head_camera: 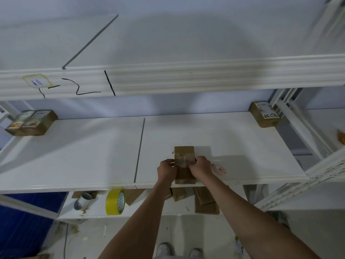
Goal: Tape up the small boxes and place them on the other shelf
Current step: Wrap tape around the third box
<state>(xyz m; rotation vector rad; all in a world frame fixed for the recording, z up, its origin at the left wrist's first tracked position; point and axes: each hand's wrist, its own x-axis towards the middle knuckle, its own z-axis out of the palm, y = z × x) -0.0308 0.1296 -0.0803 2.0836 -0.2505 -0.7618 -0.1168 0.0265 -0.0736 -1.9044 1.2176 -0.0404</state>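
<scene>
A small brown cardboard box (183, 156) lies on the white middle shelf (93, 146), near its front edge. A strip of clear tape crosses the box's top. My left hand (166, 170) holds the box's left side with curled fingers. My right hand (200, 168) grips the right side, fingertips on the tape. A roll of clear tape (218, 170) lies on the shelf just right of my right hand. The near part of the box is partly hidden by my hands.
Taped boxes sit at the shelf's back left (31, 122) and back right (265, 114). On the lower shelf lie a yellow tape roll (114, 201), a grey tube (83, 200) and flat cardboard pieces (206, 201). A second white rack (306, 186) stands at right.
</scene>
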